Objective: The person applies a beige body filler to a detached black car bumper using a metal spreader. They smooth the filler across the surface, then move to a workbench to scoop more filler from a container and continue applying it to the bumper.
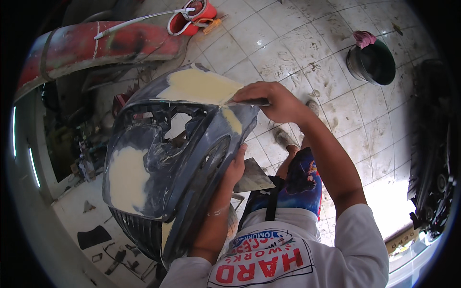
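A dark grey car bumper [192,144] stands tilted in front of me, with pale yellow filler [199,86] spread over its top and more filler patches lower down. My right hand [273,101] is closed on a thin, dark, flat spreader [260,102], held at the right end of the top patch. The spreader's working edge is mostly hidden by my fingers. Against the bumper's near edge, my left hand [235,165] grips it with the thumb up; the other fingers are largely out of sight. Close beside that hand, a flat grey plate [254,176] lies over my lap.
A red painted bumper [139,43] lies at the far left, and red buckets [187,21] stand beyond it. At the far right is a dark bucket [374,67] with a pink cloth [365,38] on its rim. Dark car parts [434,158] line the right side.
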A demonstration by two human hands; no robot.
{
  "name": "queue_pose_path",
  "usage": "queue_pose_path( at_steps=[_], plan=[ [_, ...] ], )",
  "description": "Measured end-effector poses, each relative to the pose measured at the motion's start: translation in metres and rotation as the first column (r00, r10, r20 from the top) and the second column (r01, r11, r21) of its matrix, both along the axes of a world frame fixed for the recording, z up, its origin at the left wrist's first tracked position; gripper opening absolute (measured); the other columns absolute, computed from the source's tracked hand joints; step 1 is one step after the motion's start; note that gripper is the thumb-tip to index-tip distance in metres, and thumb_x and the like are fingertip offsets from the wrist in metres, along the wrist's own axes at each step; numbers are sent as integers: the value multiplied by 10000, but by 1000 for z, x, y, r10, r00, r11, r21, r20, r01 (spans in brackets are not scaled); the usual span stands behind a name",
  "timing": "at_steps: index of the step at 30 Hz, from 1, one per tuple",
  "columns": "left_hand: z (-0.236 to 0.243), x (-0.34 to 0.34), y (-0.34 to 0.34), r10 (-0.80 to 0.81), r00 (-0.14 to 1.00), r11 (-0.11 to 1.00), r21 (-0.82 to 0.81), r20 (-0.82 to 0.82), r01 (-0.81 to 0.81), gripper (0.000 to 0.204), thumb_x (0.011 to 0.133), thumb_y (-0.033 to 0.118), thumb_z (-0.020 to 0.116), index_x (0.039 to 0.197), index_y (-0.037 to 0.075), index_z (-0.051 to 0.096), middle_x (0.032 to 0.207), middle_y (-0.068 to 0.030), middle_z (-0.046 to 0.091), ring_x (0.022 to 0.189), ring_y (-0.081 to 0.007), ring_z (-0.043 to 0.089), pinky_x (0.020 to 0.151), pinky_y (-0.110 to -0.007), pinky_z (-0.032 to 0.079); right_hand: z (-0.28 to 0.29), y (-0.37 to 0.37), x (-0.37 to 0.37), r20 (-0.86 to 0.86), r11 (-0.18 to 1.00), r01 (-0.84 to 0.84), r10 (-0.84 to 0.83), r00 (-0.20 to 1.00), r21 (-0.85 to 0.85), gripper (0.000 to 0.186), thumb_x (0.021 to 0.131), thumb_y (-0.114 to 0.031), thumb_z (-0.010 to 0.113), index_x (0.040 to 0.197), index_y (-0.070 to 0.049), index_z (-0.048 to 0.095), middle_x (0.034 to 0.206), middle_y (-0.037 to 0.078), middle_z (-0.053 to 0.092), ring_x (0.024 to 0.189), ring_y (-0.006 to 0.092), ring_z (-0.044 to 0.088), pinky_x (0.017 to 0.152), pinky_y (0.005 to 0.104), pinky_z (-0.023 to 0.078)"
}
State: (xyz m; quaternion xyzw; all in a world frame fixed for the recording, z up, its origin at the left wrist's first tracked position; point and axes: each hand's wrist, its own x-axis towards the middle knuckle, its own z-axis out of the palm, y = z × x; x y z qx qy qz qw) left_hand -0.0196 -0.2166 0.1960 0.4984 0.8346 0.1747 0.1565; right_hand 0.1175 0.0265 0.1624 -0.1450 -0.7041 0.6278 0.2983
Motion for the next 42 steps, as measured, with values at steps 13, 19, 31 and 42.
queue_pose_path(
  at_steps=[13,19,31,42],
  plan=[
    [-2,-2,0,-43,995,994,100,86,34,335,1004,293,754,1150,-8,756,1179,-199,761,1130,-357,698,1044,-437,495,-8,-9,-24,37,999,-30,29,999,32,617,719,190,584,1238,-87,770,1247,113,756,1205,321,680,1051,409,529],
    [4,1,4,-48,993,995,93,110,38,320,1000,277,753,1155,-2,754,1182,-212,753,1116,-399,695,1014,-471,509,2,-38,-5,111,1000,7,-9,994,18,718,623,199,556,1245,-93,763,1269,122,744,1257,339,652,1064,446,511],
    [-27,-6,-20,-49,998,999,6,-43,50,407,1051,337,682,1246,-18,718,1252,-193,737,1174,-355,704,1021,-425,516,-6,-127,48,15,967,127,-126,992,-221,677,580,147,579,1217,-1,753,1289,169,728,1255,348,664,1089,427,470],
    [2,52,-59,427,-232,883,-459,874,-102,358,996,209,761,1291,32,661,1179,-65,738,1028,-191,722,906,-376,590,66,-145,150,247,600,348,-247,937,-720,571,956,71,570,1498,-57,442,1326,83,618,1253,191,578,1069,357,457]
  ],
)
